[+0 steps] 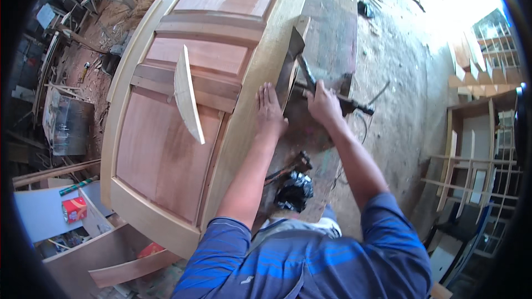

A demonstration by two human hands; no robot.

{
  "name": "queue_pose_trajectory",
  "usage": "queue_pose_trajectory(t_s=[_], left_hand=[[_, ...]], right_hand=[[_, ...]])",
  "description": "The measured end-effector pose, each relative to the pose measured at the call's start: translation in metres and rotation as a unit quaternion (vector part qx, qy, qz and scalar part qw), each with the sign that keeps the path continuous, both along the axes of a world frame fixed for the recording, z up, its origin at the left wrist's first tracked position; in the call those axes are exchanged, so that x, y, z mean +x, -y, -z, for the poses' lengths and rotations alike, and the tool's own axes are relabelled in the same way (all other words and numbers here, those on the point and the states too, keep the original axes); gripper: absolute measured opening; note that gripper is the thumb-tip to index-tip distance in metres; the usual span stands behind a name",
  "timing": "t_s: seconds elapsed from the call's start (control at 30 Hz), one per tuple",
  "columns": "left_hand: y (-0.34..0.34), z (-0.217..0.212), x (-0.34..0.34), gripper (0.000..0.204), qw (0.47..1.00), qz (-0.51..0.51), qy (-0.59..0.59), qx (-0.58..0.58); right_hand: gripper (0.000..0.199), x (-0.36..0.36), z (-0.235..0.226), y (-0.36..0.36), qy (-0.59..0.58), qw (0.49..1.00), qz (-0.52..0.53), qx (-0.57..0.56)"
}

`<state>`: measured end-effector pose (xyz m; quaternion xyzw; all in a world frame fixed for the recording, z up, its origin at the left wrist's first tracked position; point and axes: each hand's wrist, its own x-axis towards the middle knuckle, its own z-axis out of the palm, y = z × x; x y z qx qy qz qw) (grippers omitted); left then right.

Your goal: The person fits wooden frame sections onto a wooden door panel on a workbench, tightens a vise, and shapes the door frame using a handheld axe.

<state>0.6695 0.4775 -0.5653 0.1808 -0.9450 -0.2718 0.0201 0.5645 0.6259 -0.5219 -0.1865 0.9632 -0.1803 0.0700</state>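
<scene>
A large panelled wooden door [183, 111] lies flat on a workbench, its pale frame around reddish panels. My left hand [270, 112] rests flat, fingers apart, on the door's right frame edge. My right hand [324, 105] grips the dark handle of a metal clamp [310, 86] that bears against the door's edge beside a small wooden block [292, 50]. A loose curved strip of pale wood [187, 97] lies across the middle panels.
A dark power tool [293, 188] with cable sits on the bench near my body. The bench top [332, 22] runs right of the door. Scrap wood and sawdust cover the floor at left; a small red box [75, 209] lies lower left. Wooden frames [476, 160] stand at right.
</scene>
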Motion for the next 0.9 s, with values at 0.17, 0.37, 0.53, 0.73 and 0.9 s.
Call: queue_pose_trajectory(t_s=[0.17, 0.37, 0.53, 0.73, 0.9], left_hand=[[-0.004, 0.006, 0.002, 0.116, 0.999, -0.004, -0.002, -0.043], [-0.006, 0.011, 0.005, 0.122, 0.998, -0.005, -0.038, -0.047], [-0.006, 0.007, 0.001, 0.123, 0.999, -0.012, 0.006, -0.045], [-0.006, 0.013, 0.002, 0.116, 0.998, -0.023, 0.003, -0.058], [-0.011, 0.016, 0.001, 0.107, 0.989, -0.098, 0.044, -0.105]], right_hand=[[0.038, -0.006, -0.003, -0.011, 0.008, 0.994, -0.01, -0.11], [0.037, -0.004, -0.016, -0.005, -0.016, 0.994, 0.03, -0.108], [0.036, -0.003, -0.004, -0.018, 0.005, 0.999, 0.004, -0.034], [0.037, 0.014, -0.035, -0.024, 0.034, 0.999, -0.028, 0.011], [0.035, 0.035, -0.085, -0.029, -0.09, 0.972, -0.039, -0.216]])
